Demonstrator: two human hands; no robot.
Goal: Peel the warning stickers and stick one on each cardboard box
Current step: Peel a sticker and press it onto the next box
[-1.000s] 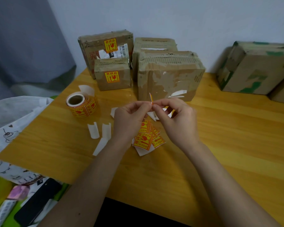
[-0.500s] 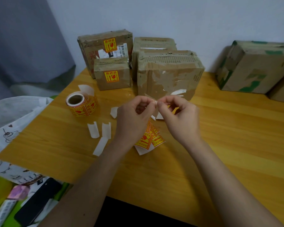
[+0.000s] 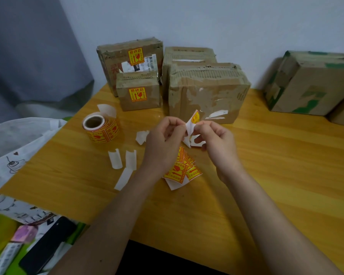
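My left hand (image 3: 164, 143) and my right hand (image 3: 216, 141) pinch one yellow-and-red warning sticker (image 3: 195, 118) with its white backing (image 3: 189, 128) partly pulled apart, just in front of a large bare cardboard box (image 3: 209, 92). A small box (image 3: 138, 94) and a box behind it (image 3: 127, 60) each carry a sticker. Another box (image 3: 189, 54) stands behind the large one. Loose cut stickers (image 3: 179, 169) lie on the table under my hands. A sticker roll (image 3: 100, 129) stands at the left.
Two more cardboard boxes (image 3: 314, 84) with green tape sit at the far right by the wall. White backing scraps (image 3: 121, 161) lie on the wooden table (image 3: 286, 175). A white bag (image 3: 12, 147), a black phone (image 3: 46, 249) and clutter lie off the left edge.
My hands rose slightly and moved apart a little. The sticker, earlier seen edge-on between my fingertips, now shows its yellow face separating from the white backing.
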